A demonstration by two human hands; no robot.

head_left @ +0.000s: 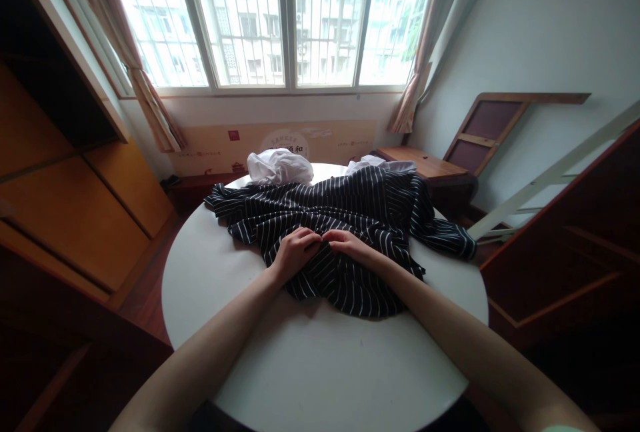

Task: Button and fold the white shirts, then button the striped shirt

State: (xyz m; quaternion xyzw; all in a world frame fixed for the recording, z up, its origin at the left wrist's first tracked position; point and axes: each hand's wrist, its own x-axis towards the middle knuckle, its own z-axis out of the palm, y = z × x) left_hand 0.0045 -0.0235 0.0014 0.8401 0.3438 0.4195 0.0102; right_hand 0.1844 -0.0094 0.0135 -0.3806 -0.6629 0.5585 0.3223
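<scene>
A black shirt with thin white stripes [350,199] lies crumpled across the round white table [325,365]. One long sleeve [455,239] of it reaches over the table's right edge. My left hand [296,251] rests on the middle of the shirt, its fingers curled and pinching the cloth. Right beside it, my right hand [347,244] pinches the same spot from the other side, fingertips nearly touching those of the left. Whatever small part lies between the fingertips, perhaps a button, is too small to make out.
A white bundled cloth [280,167] sits at the table's far edge, with another white cloth [383,165] to its right. Behind stand a wooden bench [425,164] and a barred window [285,25]. Orange cabinets [80,219] line the left, a pale ladder-like frame [550,172] the right.
</scene>
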